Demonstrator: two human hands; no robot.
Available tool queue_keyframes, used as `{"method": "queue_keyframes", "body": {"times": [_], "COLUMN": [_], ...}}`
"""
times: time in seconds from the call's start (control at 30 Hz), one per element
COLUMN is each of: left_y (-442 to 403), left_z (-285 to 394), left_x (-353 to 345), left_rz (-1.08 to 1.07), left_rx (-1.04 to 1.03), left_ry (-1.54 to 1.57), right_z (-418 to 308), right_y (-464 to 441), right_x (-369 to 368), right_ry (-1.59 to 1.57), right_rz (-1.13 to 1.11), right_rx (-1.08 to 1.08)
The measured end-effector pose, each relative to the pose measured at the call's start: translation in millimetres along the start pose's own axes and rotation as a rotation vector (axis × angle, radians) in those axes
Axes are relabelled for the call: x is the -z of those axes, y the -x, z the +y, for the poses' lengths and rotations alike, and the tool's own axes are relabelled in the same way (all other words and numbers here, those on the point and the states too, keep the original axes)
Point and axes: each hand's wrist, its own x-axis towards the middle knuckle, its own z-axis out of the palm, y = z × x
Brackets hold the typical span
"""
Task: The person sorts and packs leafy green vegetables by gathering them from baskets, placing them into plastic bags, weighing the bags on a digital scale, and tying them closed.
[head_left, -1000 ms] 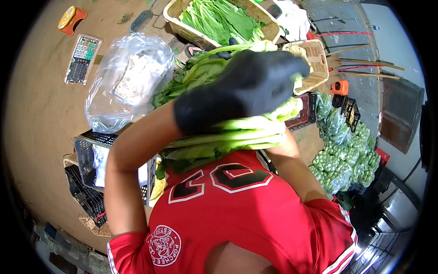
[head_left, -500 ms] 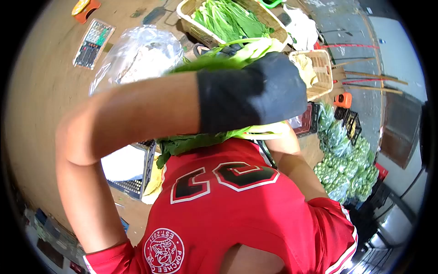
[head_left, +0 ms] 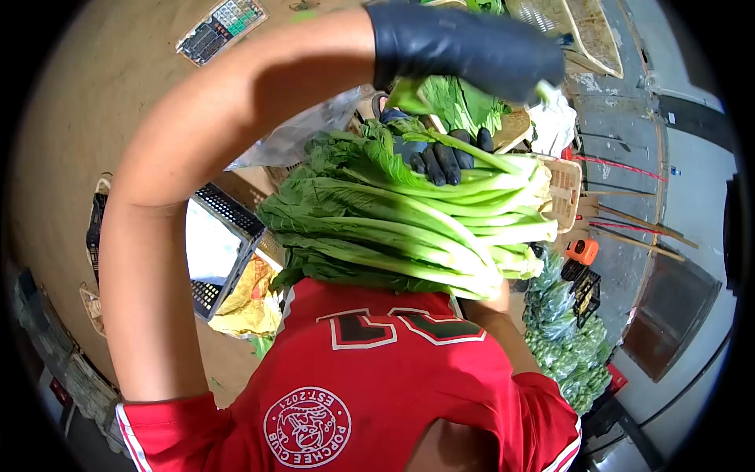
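A thick bunch of leafy greens (head_left: 409, 224) lies across the front of my red shirt, leaves to the left and pale stalk ends to the right. My right hand (head_left: 448, 160), in a dark glove, wraps it from beneath. Its fingers curl over the far side; the palm is hidden by the stalks. Above the bunch, my gloved left hand (head_left: 480, 51) is raised, back toward me. A pale stalk end shows at its right edge and a leaf hangs below the wrist, so it seems closed on a single stalk. Its fingers are mostly hidden.
A black crate (head_left: 255, 224) with white lining and a yellow bag (head_left: 253, 303) stand at left. Clear plastic (head_left: 303, 134) and a keypad device (head_left: 222, 30) lie beyond. Pale crates (head_left: 565, 189) are at right, near bagged vegetables (head_left: 566, 354) and an orange object (head_left: 582, 252).
My left hand has moved up and away from the bunch, uncovering it and my right hand's fingers. The view has shifted, and the bunch now shows fully against my front.
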Motion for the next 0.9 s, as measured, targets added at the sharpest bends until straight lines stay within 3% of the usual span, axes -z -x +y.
{"method": "queue_keyframes", "body": {"times": [0.03,0.07,0.13,0.2,0.3,0.4,0.43,0.47,0.5,0.77,0.8,0.83,0.87,0.9], "left_y": [4,16,26,21,23,3,-4,-23,-39,-212,-223,-226,-197,-157], "left_z": [22,22,35,51,43,33,20,20,19,-92,-114,-120,-110,-93], "left_x": [10,-11,-23,-7,-24,-16,-15,2,14,103,84,54,35,5], "left_rz": [-0.346,-0.239,-0.287,-0.577,-0.401,-0.417,-0.329,-0.444,-0.415,0.464,0.506,0.444,0.317,0.285], "left_rx": [0.257,0.135,0.134,0.312,0.267,0.233,0.142,0.162,0.135,-0.197,-0.081,0.118,0.103,0.054], "left_ry": [0.212,0.217,0.247,0.073,0.043,0.001,-0.02,-0.105,-0.176,0.064,-0.402,-0.445,-0.601,-0.498], "right_z": [0,0,-4,-7,-18,-30,-34,-39,-43,-75,-81,-85,-85,-86], "right_y": [1,3,6,7,4,-2,-5,-8,-9,-32,-35,-39,-40,-46], "right_x": [3,7,9,7,0,-11,-14,-18,-21,-49,-52,-55,-58,-60], "right_ry": [0.008,0.015,0.024,0.024,0.025,0.017,0.014,0.011,0.005,-0.021,-0.02,-0.016,-0.01,-0.008], "right_rz": [0.001,-0.001,-0.003,-0.006,-0.014,-0.036,-0.046,-0.055,-0.061,-0.137,-0.139,-0.153,-0.164,-0.173], "right_rx": [-0.009,-0.012,-0.02,-0.027,-0.023,-0.016,-0.014,-0.014,-0.016,-0.038,-0.035,-0.037,-0.039,-0.04]}}
